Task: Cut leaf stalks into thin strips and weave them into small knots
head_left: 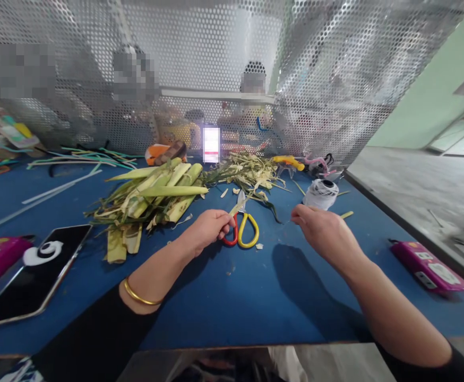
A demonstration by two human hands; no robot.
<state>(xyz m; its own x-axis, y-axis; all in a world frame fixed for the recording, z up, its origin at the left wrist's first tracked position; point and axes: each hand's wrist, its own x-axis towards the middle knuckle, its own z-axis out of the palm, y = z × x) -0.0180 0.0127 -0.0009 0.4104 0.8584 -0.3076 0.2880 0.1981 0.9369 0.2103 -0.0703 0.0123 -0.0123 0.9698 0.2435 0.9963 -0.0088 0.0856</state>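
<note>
My left hand [210, 231] is closed, pinching a narrow pale strip of corn husk [238, 207] that points up and right. Beneath it lie scissors [256, 233] with one red and one yellow handle, blades pointing away. Across from it, my right hand [327, 233] is closed with fingertips pinched together; a faint thin thread seems to come out of them to the left. Just behind that hand stands a spool of white thread [319, 195], partly hidden by it. A pile of green corn husks [164, 191] sits left of the scissors.
Shredded husk scraps [248, 171] lie at the back, beside a yellow-handled tool [290, 161]. A phone [44, 270] and magenta cases [429, 265] flank my arms on the blue table [224, 302]. A perforated metal screen [200, 58] rises behind; people show dimly through it.
</note>
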